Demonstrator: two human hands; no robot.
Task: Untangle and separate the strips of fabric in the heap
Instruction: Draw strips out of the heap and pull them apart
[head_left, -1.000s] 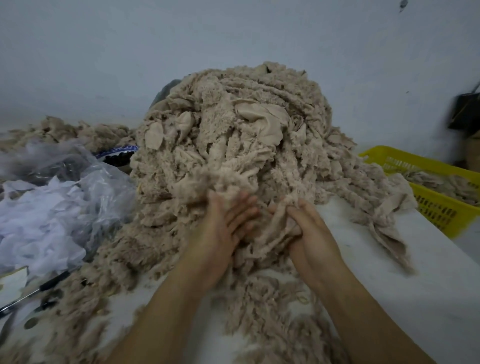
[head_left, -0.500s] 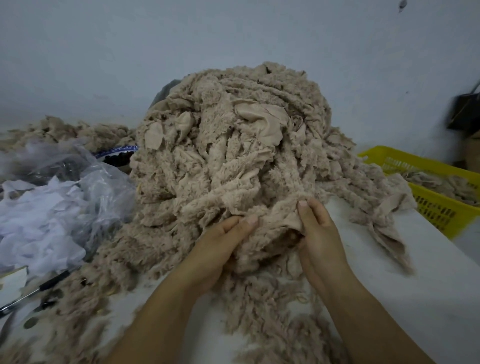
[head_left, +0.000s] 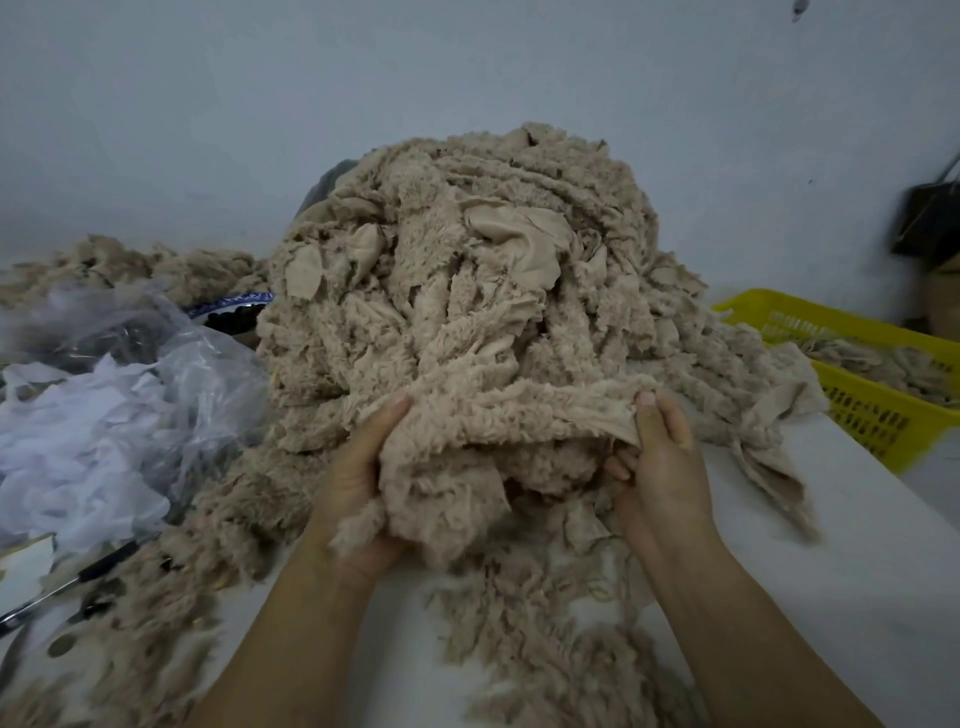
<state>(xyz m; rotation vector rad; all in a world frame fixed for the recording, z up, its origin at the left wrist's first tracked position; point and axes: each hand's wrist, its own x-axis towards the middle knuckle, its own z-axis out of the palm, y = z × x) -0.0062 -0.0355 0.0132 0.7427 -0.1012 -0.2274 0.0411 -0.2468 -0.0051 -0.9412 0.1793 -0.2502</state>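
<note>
A fleecy strip (head_left: 519, 410) is gripped by the left hand (head_left: 358, 478) and right hand (head_left: 660, 467) (fingers (head_left: 647, 405) clenched on it) at the foot of the heap (head_left: 467, 270) on the counter (head_left: 857, 545). It is best drawn out slowly, so that neighbouring strips are not dragged along.

dim, flat light; soft, wide-angle-warped edges

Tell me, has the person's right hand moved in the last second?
Yes. The right hand has shifted right, toward the yellow basket, away from the left hand, stretching a fabric strip between them.
</note>
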